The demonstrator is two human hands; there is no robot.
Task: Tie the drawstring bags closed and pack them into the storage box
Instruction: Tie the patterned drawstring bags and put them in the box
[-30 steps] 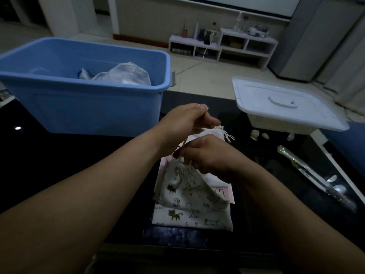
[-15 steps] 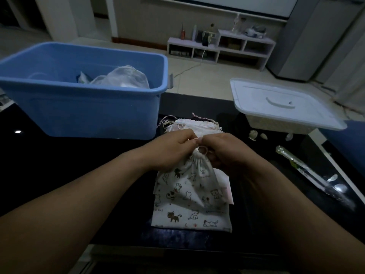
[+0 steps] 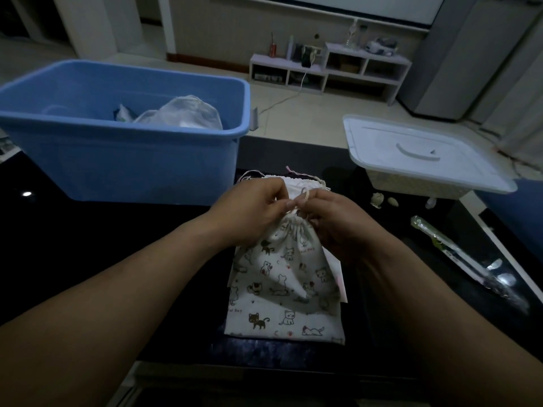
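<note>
From the head camera, both forearms reach in over a black table [image 3: 88, 248] and meet at the middle of the view. The left hand [image 3: 255, 212] and the right hand [image 3: 332, 224] have their fingers curled, and each pinches the pale cord [image 3: 304, 198] at the gathered neck of a cat-print bag [image 3: 282, 277]. A small loop of the cord stands up between the two thumbs. The light is dim and the fingers crowd together, so whether a knot has formed there cannot be told.

The cat-print bag lies flat on the table, its neck bunched tight and its bottom edge toward the person. It rests on top of other bags [image 3: 299, 182], whose open tops and loose strings show just beyond the hands. One of them, a pink-edged bag [image 3: 338, 277], peeks out along the right side.

To the left and further back stands the blue box [image 3: 117, 160], open at the top. Inside it lies a white bag [image 3: 182, 113], with something pale beside it that is too dark to make out.

At the right, well apart from the hands, a white lid [image 3: 423, 154] sits on a pale basket [image 3: 411, 185]. A few small pale bits [image 3: 377, 199] lie on the table near it, and a long clear wrapped thing [image 3: 458, 259] lies slantwise further right. On the floor beyond the table, against the far wall, is a low white shelf [image 3: 329, 69].
</note>
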